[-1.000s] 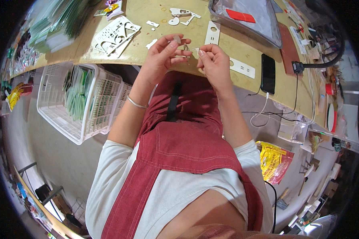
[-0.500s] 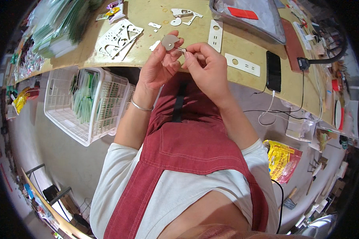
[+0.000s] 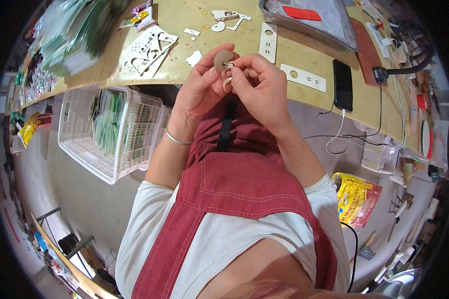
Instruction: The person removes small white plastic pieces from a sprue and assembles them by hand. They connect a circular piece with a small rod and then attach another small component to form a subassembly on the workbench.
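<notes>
My left hand (image 3: 203,84) is closed on a thin grey-tan disc (image 3: 222,59), gripped at its edge between thumb and fingers. From the right, my right hand (image 3: 259,83) pinches a small pale piece (image 3: 228,65) against the disc. That piece is mostly covered by my fingertips, so its shape is unclear. Both hands meet just over the table's near edge. On the tabletop beyond them lie a white jagged scrap (image 3: 194,59), a small pale cut-out (image 3: 192,32) and a white round piece (image 3: 218,26).
Cut-out sheets (image 3: 149,49) lie to the left, near stacked plastic sleeves (image 3: 77,37). Slotted white strips (image 3: 303,77), a black phone (image 3: 342,85) on a cable and a grey tray (image 3: 312,34) are to the right. A white crate (image 3: 115,144) stands below the table's left edge.
The disc has turned and shifted slightly right in my left hand. My right fingers have brought the small pale piece up against it. Both hands have moved a little toward me.
</notes>
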`<state>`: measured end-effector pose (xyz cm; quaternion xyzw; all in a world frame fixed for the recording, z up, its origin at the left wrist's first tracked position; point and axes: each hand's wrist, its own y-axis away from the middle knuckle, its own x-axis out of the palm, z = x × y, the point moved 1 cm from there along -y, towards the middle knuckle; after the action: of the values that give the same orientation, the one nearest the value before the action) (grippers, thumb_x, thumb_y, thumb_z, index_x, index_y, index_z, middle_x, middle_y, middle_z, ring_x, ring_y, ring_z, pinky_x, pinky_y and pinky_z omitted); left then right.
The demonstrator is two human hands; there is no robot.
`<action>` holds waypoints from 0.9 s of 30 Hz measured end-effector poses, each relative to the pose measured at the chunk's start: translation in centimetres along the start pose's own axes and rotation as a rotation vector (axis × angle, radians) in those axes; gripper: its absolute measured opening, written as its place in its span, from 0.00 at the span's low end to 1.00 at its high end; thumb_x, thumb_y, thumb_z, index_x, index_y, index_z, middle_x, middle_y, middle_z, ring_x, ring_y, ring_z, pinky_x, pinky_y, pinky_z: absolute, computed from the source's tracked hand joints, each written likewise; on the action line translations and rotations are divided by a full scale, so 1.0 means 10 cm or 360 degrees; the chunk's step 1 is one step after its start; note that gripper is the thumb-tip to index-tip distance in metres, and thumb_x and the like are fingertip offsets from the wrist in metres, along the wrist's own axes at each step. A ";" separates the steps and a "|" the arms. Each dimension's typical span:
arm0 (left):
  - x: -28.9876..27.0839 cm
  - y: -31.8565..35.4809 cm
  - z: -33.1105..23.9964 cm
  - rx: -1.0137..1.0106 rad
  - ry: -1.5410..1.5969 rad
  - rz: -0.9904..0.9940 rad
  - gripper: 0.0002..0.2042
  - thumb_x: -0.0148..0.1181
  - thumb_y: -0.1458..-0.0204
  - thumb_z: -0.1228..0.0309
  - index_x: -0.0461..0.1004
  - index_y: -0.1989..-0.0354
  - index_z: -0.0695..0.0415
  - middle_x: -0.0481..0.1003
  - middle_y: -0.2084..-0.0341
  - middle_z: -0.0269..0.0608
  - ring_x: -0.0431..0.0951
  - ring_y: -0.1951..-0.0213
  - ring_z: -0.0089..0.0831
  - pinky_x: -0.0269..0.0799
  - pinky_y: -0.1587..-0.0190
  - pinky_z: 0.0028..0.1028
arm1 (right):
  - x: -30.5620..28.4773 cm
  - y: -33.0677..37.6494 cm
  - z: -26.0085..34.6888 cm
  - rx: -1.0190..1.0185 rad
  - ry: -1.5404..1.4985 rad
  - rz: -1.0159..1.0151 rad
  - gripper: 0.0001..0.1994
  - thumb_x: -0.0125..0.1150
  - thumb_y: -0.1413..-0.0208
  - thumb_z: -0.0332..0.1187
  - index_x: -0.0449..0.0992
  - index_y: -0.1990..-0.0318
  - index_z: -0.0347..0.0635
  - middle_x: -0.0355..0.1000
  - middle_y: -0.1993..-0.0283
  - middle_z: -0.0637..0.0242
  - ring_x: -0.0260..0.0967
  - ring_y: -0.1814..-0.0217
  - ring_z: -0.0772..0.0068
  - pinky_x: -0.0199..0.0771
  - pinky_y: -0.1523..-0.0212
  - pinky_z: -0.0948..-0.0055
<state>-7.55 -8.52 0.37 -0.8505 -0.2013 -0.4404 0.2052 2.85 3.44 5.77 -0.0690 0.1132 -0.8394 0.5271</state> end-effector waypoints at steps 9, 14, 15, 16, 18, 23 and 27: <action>0.01 0.00 -0.04 0.0001 -0.0215 0.0009 0.31 0.72 0.45 0.70 0.68 0.33 0.61 0.76 0.44 0.39 0.77 0.45 0.30 0.75 0.43 0.29 | -0.05 0.01 -0.02 -0.0049 0.0169 -0.0020 0.05 0.62 0.41 0.25 0.75 0.61 0.32 0.79 0.73 0.58 0.76 0.71 0.79 0.76 0.70 0.74; 0.05 0.00 0.00 0.0047 -0.0289 0.0019 0.30 0.73 0.46 0.70 0.70 0.34 0.60 0.77 0.46 0.38 0.77 0.45 0.28 0.74 0.43 0.28 | -0.08 0.04 -0.03 -0.0069 0.0259 0.0010 0.05 0.61 0.41 0.25 0.75 0.60 0.33 0.78 0.72 0.56 0.77 0.73 0.73 0.75 0.71 0.72; 0.07 -0.01 0.02 0.0072 -0.0333 -0.0001 0.30 0.73 0.45 0.70 0.70 0.34 0.60 0.77 0.46 0.38 0.77 0.45 0.29 0.73 0.42 0.28 | -0.08 0.04 -0.03 -0.0036 0.0249 0.0009 0.05 0.62 0.41 0.25 0.75 0.60 0.34 0.78 0.72 0.56 0.77 0.74 0.72 0.75 0.71 0.71; 0.09 -0.02 0.04 0.0097 -0.0378 -0.0021 0.29 0.72 0.45 0.70 0.70 0.34 0.61 0.77 0.46 0.39 0.77 0.45 0.29 0.73 0.42 0.29 | -0.09 0.04 -0.03 -0.0032 0.0203 -0.0025 0.05 0.62 0.41 0.26 0.74 0.60 0.34 0.78 0.72 0.56 0.77 0.74 0.70 0.74 0.72 0.70; 0.16 -0.04 0.08 0.0176 -0.0497 -0.0110 0.28 0.71 0.43 0.70 0.70 0.34 0.61 0.76 0.45 0.40 0.77 0.45 0.29 0.72 0.41 0.30 | -0.09 0.06 -0.07 -0.0031 0.0115 -0.0091 0.06 0.63 0.41 0.26 0.74 0.60 0.35 0.78 0.71 0.55 0.78 0.75 0.65 0.74 0.72 0.68; 0.42 0.06 0.00 0.0455 -0.1277 -0.0436 0.18 0.63 0.37 0.74 0.74 0.39 0.64 0.79 0.48 0.42 0.79 0.48 0.27 0.74 0.44 0.27 | -0.18 0.09 -0.11 -0.0520 0.0877 -0.0315 0.05 0.65 0.42 0.28 0.75 0.60 0.41 0.78 0.71 0.57 0.78 0.73 0.56 0.76 0.72 0.63; 0.49 0.09 0.09 0.0653 -0.1639 -0.0450 0.11 0.65 0.39 0.78 0.78 0.50 0.67 0.82 0.58 0.39 0.82 0.57 0.22 0.77 0.51 0.22 | -0.19 0.13 -0.05 -0.0783 0.1109 -0.0345 0.06 0.66 0.44 0.27 0.75 0.62 0.42 0.78 0.70 0.58 0.79 0.69 0.55 0.77 0.70 0.61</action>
<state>-3.92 -7.98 3.82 -0.8630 -0.4685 0.0557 0.1807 4.66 4.72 4.93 0.0832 0.4727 -0.8111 0.3342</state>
